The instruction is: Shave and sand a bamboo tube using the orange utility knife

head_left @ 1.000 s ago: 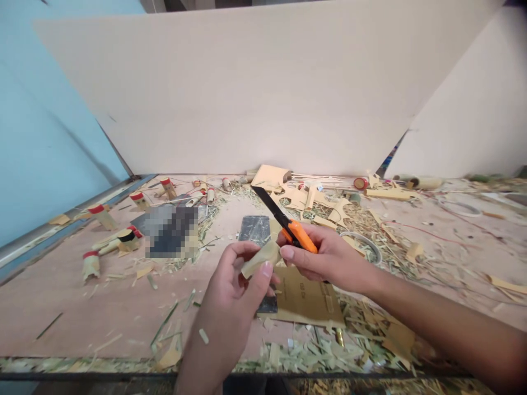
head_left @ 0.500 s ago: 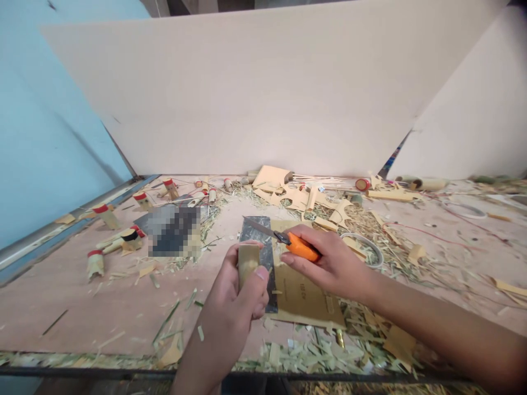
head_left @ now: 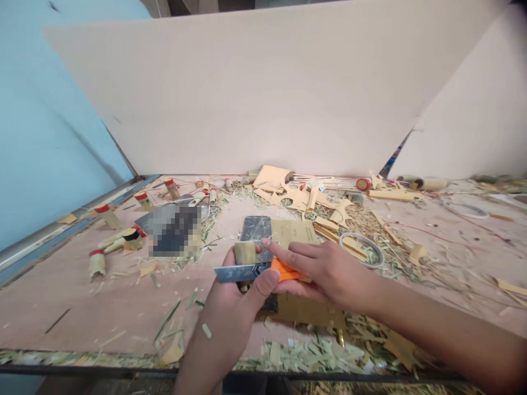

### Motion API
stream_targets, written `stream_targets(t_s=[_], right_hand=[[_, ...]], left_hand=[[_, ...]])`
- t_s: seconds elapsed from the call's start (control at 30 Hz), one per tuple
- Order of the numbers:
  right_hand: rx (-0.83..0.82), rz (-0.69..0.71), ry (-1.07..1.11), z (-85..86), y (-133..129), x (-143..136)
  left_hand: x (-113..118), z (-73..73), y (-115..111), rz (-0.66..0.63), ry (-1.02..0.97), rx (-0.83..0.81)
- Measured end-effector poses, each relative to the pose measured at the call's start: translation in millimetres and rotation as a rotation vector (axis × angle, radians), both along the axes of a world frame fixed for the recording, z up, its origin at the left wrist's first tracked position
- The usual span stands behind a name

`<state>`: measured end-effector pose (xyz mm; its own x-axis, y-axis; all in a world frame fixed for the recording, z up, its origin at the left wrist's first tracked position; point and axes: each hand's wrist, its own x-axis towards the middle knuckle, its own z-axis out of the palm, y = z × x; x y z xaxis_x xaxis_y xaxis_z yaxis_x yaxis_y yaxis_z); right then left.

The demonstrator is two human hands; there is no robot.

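A short bamboo piece [head_left: 245, 253] is gripped in my left hand [head_left: 236, 302], its top end showing above the fingers. My right hand [head_left: 317, 269] is closed round the orange handle of a utility knife [head_left: 288, 270]. The knife's blade [head_left: 236, 273] points left and lies across the bamboo piece, covering part of it. My left thumb rests near the knife where blade and handle meet. Under the hands are a dark abrasive sheet [head_left: 257, 226] and a tan sheet [head_left: 292, 230].
Several red-topped bamboo pieces [head_left: 96, 263] stand or lie at the left. Yellowish cut scraps [head_left: 294, 196] and shavings [head_left: 304, 351] cover the back and front. A white ring [head_left: 381, 253] lies to the right, and a pale panel [head_left: 263, 99] rises behind.
My right hand has brought the knife left and down, and its blade is now across the bamboo piece. My left thumb has shifted towards the knife, and the bamboo piece shows less of its length.
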<state>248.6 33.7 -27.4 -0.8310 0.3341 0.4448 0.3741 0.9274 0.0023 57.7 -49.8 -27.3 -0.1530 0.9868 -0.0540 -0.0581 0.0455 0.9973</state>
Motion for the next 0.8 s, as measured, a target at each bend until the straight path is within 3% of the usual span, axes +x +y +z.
stream_targets(t_s=[0.27, 0.37, 0.47, 0.6, 0.67, 0.8], right_hand=[[0.139, -0.077, 0.011, -2.5, -9, -2], [0.159, -0.139, 0.023, -3.7, -14, -6], [0.089, -0.331, 0.038, -2.7, -7, -7], [-0.01, -0.668, 0.105, -0.3, 20, 1], [-0.036, -0.65, 0.13, -0.2, 29, 4], [-0.111, -0.371, 0.181, -0.1, 25, 4]], left_hand=[[-3, -4.4, 5, 0.011, 0.164, 0.055], [-5, -7.4, 6, 0.106, 0.209, 0.024], [-3, -8.2, 6, 0.21, 0.336, -0.03], [-1, -9.4, 7, 0.153, 0.412, -0.012], [-1, -12.7, 9, 0.132, 0.343, -0.009], [-3, -21.0, 10, 0.01, 0.081, -0.043]])
